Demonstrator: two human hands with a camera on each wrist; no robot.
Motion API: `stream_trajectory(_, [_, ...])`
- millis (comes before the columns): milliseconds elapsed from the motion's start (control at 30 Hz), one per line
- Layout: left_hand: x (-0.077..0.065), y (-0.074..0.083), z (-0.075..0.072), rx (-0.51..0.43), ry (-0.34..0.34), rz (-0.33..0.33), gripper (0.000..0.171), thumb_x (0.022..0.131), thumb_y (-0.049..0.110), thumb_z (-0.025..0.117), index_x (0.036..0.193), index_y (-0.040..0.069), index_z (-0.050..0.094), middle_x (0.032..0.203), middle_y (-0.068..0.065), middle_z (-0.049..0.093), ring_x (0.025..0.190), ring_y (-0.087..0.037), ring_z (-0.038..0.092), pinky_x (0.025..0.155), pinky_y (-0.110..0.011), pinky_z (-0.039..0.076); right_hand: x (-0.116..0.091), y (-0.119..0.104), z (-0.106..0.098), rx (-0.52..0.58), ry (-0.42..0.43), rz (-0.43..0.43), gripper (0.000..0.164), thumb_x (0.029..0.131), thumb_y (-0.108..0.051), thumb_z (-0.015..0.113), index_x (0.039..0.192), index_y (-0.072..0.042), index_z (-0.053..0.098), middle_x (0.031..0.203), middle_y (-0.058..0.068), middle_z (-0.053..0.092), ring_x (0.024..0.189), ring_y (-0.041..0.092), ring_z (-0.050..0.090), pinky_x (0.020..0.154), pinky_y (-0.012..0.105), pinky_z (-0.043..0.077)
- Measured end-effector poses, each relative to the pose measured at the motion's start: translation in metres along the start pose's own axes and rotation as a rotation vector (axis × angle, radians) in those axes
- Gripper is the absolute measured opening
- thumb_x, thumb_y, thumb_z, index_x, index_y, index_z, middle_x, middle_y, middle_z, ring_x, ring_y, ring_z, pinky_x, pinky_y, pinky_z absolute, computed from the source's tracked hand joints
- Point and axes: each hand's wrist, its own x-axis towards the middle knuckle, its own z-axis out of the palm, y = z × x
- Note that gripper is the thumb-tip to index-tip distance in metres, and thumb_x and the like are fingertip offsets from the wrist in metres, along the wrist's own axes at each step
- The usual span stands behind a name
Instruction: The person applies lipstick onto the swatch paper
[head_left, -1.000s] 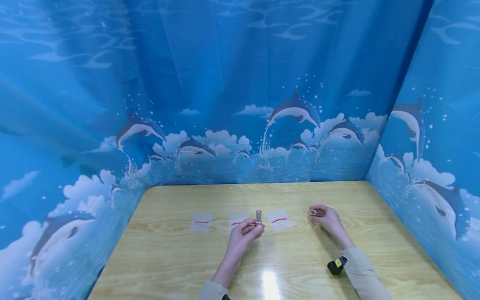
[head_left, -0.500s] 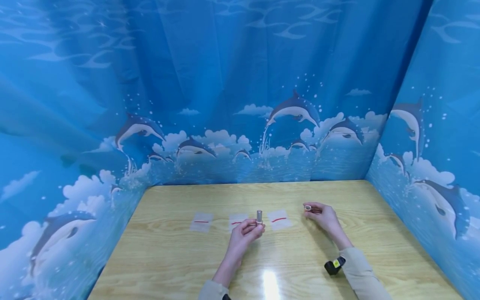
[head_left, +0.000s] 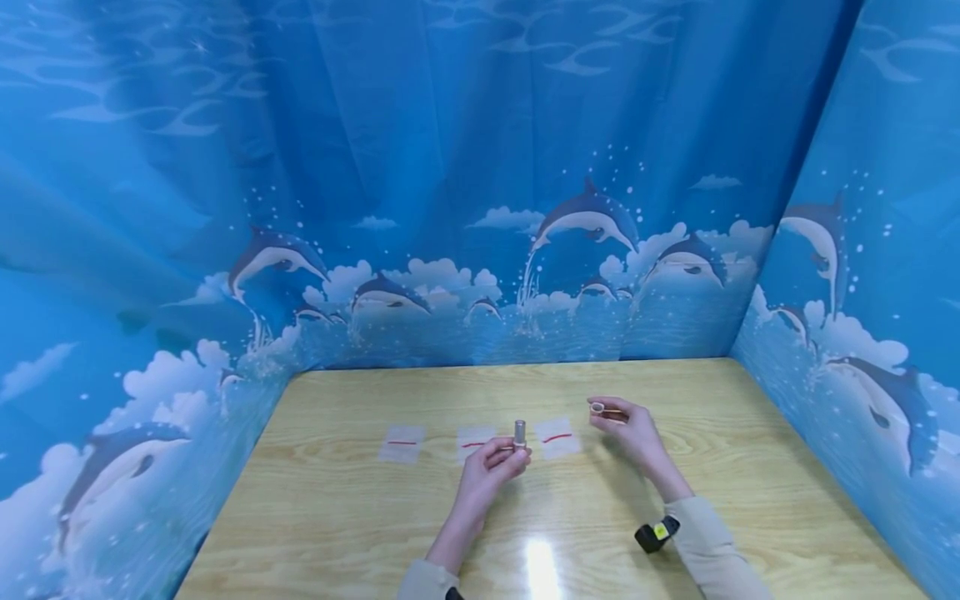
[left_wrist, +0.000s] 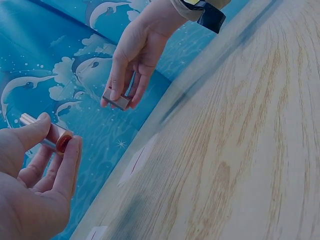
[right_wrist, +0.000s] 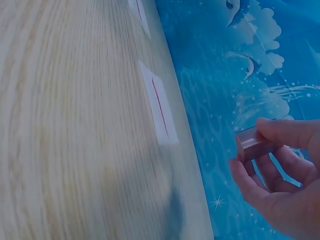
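My left hand (head_left: 483,477) pinches a lipstick tube (head_left: 520,433) upright above the table, its silver part pointing up. In the left wrist view a reddish-brown round end of the lipstick (left_wrist: 63,142) faces down; no lipstick bullet can be made out. Farther right, my right hand (head_left: 639,435) holds a lipstick cap (head_left: 597,408) between thumb and fingers, its hollow end turned toward the left. The right wrist view shows the cap (right_wrist: 254,142) as a boxy, rose-metallic piece. The two hands are apart, both raised off the table.
Three thin white paper pieces lie in a row on the wooden table (head_left: 337,517), each with a red stroke: left paper (head_left: 401,455), middle paper (head_left: 467,433), partly behind my left hand, and right paper (head_left: 558,451). A blue dolphin-print curtain (head_left: 450,167) stands behind.
My right hand has moved left and slightly away from me with the cap, closer to the lipstick. The left hand and the lipstick have stayed almost still.
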Motion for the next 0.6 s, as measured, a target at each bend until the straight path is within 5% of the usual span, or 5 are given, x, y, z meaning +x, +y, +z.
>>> stream_trajectory(600, [0.000, 0.000, 0.002, 0.004, -0.003, 0.000, 0.040, 0.091, 0.020, 0.078, 0.122, -0.002, 0.065, 0.108, -0.013, 0.075, 0.097, -0.018, 0.072, 0.089, -0.030, 0.061, -0.014, -0.027, 0.024, 0.047, -0.042, -0.096, 0.043, 0.092, -0.008, 0.075, 0.132, 0.002, 0.062, 0.122, 0.023, 0.068, 0.110, 0.028, 0.067, 0.089, 0.018, 0.056])
